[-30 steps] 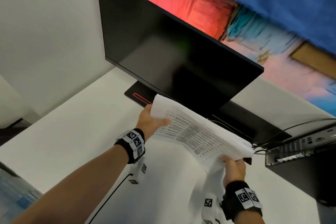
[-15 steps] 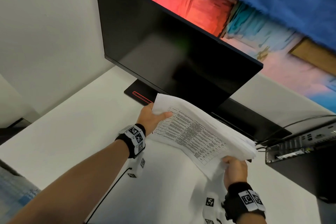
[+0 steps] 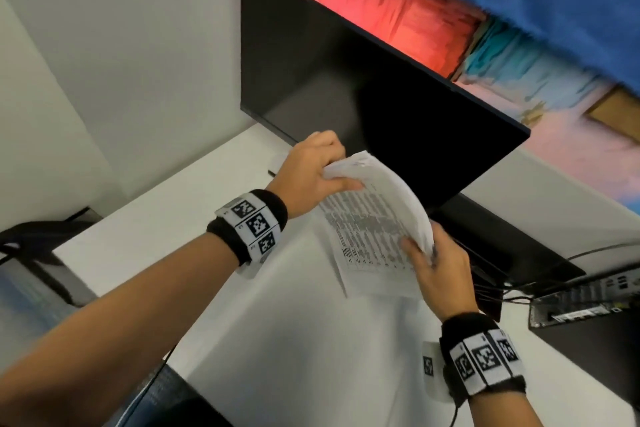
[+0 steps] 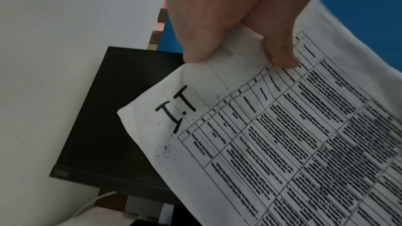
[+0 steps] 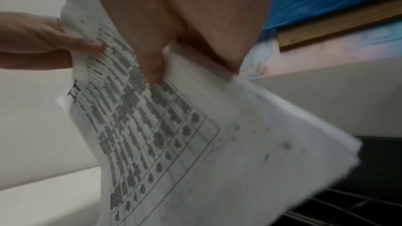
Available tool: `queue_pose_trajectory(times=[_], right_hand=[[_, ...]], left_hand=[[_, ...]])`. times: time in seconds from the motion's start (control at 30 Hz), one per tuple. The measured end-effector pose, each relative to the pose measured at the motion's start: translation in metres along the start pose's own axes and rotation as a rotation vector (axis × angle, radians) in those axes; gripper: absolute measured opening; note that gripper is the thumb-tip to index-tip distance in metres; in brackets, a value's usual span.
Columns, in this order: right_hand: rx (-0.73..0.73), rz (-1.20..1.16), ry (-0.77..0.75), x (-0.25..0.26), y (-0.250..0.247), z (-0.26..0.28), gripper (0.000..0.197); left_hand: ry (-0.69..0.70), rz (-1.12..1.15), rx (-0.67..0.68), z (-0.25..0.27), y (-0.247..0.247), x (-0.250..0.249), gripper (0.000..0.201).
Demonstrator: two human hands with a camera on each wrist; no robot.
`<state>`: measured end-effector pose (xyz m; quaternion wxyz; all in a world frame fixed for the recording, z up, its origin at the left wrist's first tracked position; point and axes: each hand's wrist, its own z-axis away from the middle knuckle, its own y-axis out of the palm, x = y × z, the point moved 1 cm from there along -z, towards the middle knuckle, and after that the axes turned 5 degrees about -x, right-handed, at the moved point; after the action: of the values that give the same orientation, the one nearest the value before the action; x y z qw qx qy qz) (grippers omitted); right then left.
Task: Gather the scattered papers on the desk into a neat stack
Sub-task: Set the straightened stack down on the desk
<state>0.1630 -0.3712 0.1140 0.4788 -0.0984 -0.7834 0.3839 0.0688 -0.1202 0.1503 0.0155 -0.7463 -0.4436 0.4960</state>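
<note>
A: Head view: both hands, the left hand [image 3: 308,170] and right hand [image 3: 438,274], grip opposite ends of the papers [image 3: 377,218], upright above the desk [image 3: 145,239], probably to square edges

B: Left wrist: thumb [image 4: 280,44] pinches the top corner. Right wrist: fingers [image 5: 152,61] clamp the far end

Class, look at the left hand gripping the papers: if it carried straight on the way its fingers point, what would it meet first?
Probably the black monitor: the left hand holds the papers just before its screen, though depth is unclear.
</note>
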Motion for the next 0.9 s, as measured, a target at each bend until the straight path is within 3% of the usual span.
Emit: queue_pose_trajectory(times=[0.07, 0.13, 0.27, 0.37, 0.47, 0.5, 0.57, 0.63, 0.7, 0.8, 0.9], right_hand=[[-0.033, -0.036, -0.020, 0.009, 0.012, -0.001, 0.028], [-0.074, -0.075, -0.018, 0.019, 0.023, -0.002, 0.023], [-0.091, -0.301, 0.158, 0.028, 0.047, -0.004, 0.020], [-0.090, -0.509, 0.285, 0.045, 0.070, -0.001, 0.010], [-0.038, -0.789, 0.473, 0.065, 0.099, 0.005, 0.016], [-0.016, -0.863, 0.542, 0.070, 0.110, 0.007, 0.018], [0.015, -0.932, 0.651, 0.074, 0.133, 0.013, 0.026], [0.039, -0.942, 0.734, 0.072, 0.155, 0.019, 0.027], [0.091, -0.869, 0.774, 0.066, 0.177, 0.021, 0.028], [0.214, -0.613, 0.738, 0.058, 0.199, 0.022, 0.036], [0.301, -0.526, 0.762, 0.045, 0.201, 0.028, 0.029]], left_hand=[[0.005, -0.046, -0.056, -0.002, -0.013, 0.001, 0.045], [-0.044, -0.162, -0.105, -0.001, -0.026, 0.009, 0.053], [-0.421, -0.267, -0.113, 0.021, -0.039, 0.048, 0.114], [-0.677, -0.081, -0.066, 0.052, -0.038, 0.079, 0.133], [-0.891, 0.261, 0.215, 0.081, -0.038, 0.111, 0.117], [-0.918, 0.313, 0.237, 0.089, -0.040, 0.123, 0.109], [-0.990, 0.364, 0.182, 0.100, -0.050, 0.139, 0.093], [-0.979, 0.404, 0.087, 0.105, -0.064, 0.148, 0.060], [-0.906, 0.336, 0.078, 0.104, -0.077, 0.158, 0.034], [-0.888, 0.100, 0.143, 0.100, -0.097, 0.184, 0.041], [-0.931, -0.186, 0.257, 0.096, -0.119, 0.220, 0.045]])
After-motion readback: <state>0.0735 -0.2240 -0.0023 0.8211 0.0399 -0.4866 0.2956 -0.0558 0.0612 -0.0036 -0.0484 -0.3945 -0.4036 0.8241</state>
